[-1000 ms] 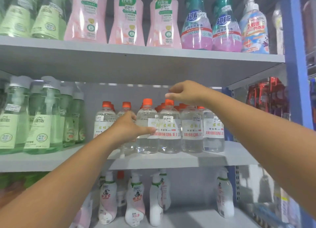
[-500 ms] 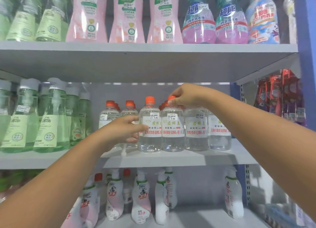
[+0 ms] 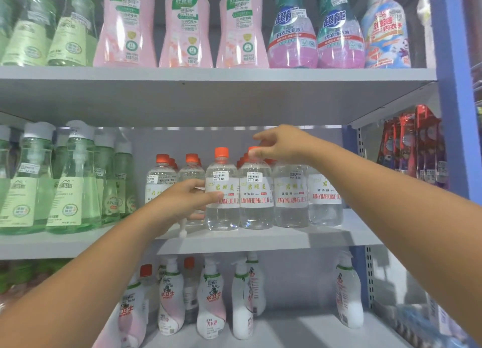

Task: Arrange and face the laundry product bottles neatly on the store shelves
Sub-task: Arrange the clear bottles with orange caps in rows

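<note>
A row of clear bottles with orange caps and white labels stands at the front of the middle shelf [image 3: 260,239]. My left hand [image 3: 186,202] grips the left front bottle [image 3: 222,217] from its left side, thumb across the label. My right hand [image 3: 283,146] reaches in from the right and pinches the orange cap of the neighbouring bottle [image 3: 256,214], with the index finger lifted above it. Two more clear bottles [image 3: 290,212] stand to the right, labels facing front. Further ones [image 3: 160,175] stand behind my left hand, partly hidden.
Green pump bottles [image 3: 73,191] fill the middle shelf's left. The top shelf holds pink bottles [image 3: 185,34] and teal-topped ones [image 3: 293,34]. White and pink bottles [image 3: 211,306] stand below. A blue upright [image 3: 453,86] and red hanging packs [image 3: 417,149] are on the right.
Both hands stay on the same two front bottles. My right index finger has lifted off the cap. The view has shifted slightly, so the shelves sit lower in the frame.
</note>
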### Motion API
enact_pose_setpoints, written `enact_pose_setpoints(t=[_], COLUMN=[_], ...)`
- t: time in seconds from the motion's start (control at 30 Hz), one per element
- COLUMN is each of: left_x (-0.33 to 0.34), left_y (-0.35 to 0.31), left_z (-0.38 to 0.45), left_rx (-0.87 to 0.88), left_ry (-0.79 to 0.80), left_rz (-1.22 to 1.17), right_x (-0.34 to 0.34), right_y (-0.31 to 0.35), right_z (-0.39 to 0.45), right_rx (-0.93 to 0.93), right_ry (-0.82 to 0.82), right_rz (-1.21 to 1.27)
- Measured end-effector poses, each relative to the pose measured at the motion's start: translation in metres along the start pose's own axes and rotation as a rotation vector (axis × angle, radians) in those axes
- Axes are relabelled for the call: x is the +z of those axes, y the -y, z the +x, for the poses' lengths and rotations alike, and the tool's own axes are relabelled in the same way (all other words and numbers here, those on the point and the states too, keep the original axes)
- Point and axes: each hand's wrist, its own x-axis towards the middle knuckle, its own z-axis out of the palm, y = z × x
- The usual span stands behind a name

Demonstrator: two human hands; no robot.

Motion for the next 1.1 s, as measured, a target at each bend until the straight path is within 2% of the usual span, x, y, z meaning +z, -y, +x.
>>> enact_pose_setpoints(t=[0.13, 0.2, 0.23, 0.3, 0.4, 0.63, 0.8, 0.97, 1.03, 1.1], left_x=[0.003, 0.007, 0.008, 0.010, 0.010, 0.011, 0.014, 0.018, 0.014, 0.009], left_y=[0.003, 0.005, 0.007, 0.011, 0.014, 0.017, 0.018, 0.006, 0.004, 0.011], left_z=[0.000, 0.000, 0.000, 0.000, -0.002, 0.000, 0.000, -0.016, -0.032, -0.063], left_rx=[0.026, 0.038, 0.040, 0.041, 0.023, 0.009, 0.023, 0.050, 0.127, 0.240], left_ry=[-0.068, -0.096, -0.115, -0.151, -0.145, -0.153, -0.165, -0.201, -0.334, -0.513], left_rz=[0.092, 0.079, 0.068, 0.055, 0.037, 0.017, -0.044, 0.000, 0.031, 0.066], right_x=[-0.031, -0.030, -0.023, 0.000, 0.034, 0.044, 0.046, 0.045, 0.045, 0.057], right_y=[-0.032, -0.055, -0.066, -0.088, -0.106, -0.108, -0.108, -0.101, -0.095, -0.083], right_z=[-0.042, -0.073, -0.088, -0.107, -0.115, -0.111, -0.113, -0.116, -0.123, -0.141], right_rx=[0.058, 0.191, 0.274, 0.404, 0.449, 0.420, 0.393, 0.406, 0.406, 0.250], right_ry=[-0.430, -0.517, -0.503, -0.362, -0.163, -0.190, -0.220, -0.214, -0.312, -0.624], right_rz=[0.270, 0.384, 0.406, 0.392, 0.473, 0.493, 0.399, 0.347, 0.314, 0.327])
